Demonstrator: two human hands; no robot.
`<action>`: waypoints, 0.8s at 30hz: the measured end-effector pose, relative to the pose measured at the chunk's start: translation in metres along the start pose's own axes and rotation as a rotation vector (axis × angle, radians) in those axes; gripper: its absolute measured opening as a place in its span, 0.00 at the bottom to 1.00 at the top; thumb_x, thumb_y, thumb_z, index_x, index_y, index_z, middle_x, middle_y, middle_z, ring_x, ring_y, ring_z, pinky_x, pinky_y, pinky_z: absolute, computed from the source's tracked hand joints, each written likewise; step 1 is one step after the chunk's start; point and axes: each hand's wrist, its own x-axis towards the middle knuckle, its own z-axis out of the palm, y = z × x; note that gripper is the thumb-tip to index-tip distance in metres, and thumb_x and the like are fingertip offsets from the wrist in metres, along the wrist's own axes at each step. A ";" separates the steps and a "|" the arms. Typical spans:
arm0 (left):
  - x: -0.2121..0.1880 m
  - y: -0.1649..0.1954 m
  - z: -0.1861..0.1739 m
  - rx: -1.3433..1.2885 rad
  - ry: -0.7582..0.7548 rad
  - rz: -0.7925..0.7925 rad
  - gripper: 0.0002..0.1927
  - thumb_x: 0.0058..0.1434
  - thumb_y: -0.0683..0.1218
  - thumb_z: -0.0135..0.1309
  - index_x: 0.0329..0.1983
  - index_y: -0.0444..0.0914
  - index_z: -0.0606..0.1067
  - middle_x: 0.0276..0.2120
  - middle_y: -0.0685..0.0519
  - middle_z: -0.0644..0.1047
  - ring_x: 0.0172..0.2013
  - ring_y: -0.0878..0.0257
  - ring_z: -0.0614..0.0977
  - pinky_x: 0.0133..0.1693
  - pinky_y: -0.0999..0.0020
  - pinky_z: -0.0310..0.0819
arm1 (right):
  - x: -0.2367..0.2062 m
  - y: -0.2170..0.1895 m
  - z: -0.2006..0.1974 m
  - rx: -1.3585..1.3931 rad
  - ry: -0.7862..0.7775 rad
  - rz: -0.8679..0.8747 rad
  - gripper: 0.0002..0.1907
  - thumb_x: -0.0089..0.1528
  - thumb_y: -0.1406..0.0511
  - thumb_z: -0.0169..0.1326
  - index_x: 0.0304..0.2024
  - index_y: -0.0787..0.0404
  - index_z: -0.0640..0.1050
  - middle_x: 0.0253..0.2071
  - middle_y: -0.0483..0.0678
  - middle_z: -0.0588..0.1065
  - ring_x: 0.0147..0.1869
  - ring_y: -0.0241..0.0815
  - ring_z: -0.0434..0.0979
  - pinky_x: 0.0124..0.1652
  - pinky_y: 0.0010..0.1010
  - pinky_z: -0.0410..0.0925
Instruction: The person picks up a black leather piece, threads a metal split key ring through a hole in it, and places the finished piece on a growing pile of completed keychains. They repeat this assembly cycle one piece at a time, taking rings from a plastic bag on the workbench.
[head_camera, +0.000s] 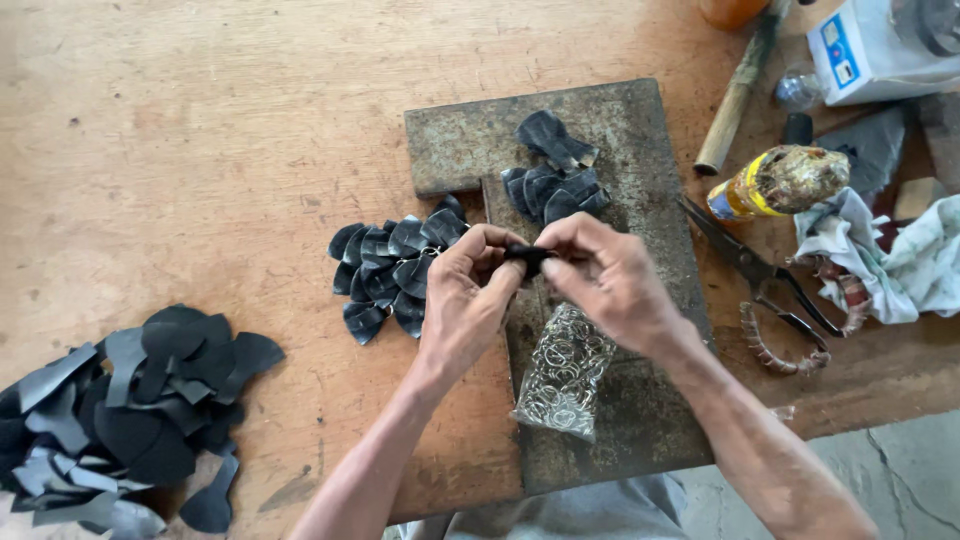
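My left hand (465, 300) and my right hand (605, 275) meet over a rusty metal plate (640, 420) and pinch one small black rubber piece (527, 258) between their fingertips. Just below the hands lies a clear plastic bag of small metal rings (565, 372). Left of my left hand sits a cluster of folded black rubber pieces (392, 265), some joined with rings. A smaller group of similar black pieces (555, 170) lies on the plate beyond the hands.
A big heap of cut black rubber scraps (130, 400) fills the table's left front. Right of the plate lie pliers (760, 275), a wooden handle (738, 95), a yellow bottle (775, 185), rags (880, 260) and a white machine (880, 45). The wooden table (200, 150) ends near my arms.
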 end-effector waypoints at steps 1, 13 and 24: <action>0.001 0.002 -0.002 0.051 0.007 0.020 0.06 0.63 0.38 0.55 0.43 0.35 0.77 0.28 0.59 0.80 0.27 0.77 0.77 0.27 0.80 0.68 | 0.002 -0.001 -0.004 0.094 -0.034 0.004 0.07 0.65 0.70 0.53 0.45 0.62 0.77 0.32 0.44 0.77 0.32 0.30 0.76 0.33 0.25 0.72; -0.009 0.019 0.001 0.215 -0.106 0.197 0.10 0.64 0.39 0.57 0.48 0.32 0.78 0.32 0.54 0.82 0.31 0.73 0.80 0.34 0.79 0.76 | -0.003 0.005 -0.006 -0.191 0.053 -0.234 0.06 0.62 0.72 0.57 0.42 0.62 0.75 0.32 0.43 0.75 0.34 0.31 0.77 0.34 0.22 0.72; -0.010 0.010 -0.003 0.726 -0.135 0.466 0.12 0.67 0.32 0.51 0.51 0.34 0.77 0.35 0.48 0.80 0.28 0.62 0.81 0.26 0.72 0.78 | -0.003 -0.002 -0.019 -0.301 -0.033 -0.262 0.08 0.65 0.67 0.57 0.46 0.60 0.78 0.42 0.48 0.82 0.42 0.37 0.82 0.39 0.26 0.79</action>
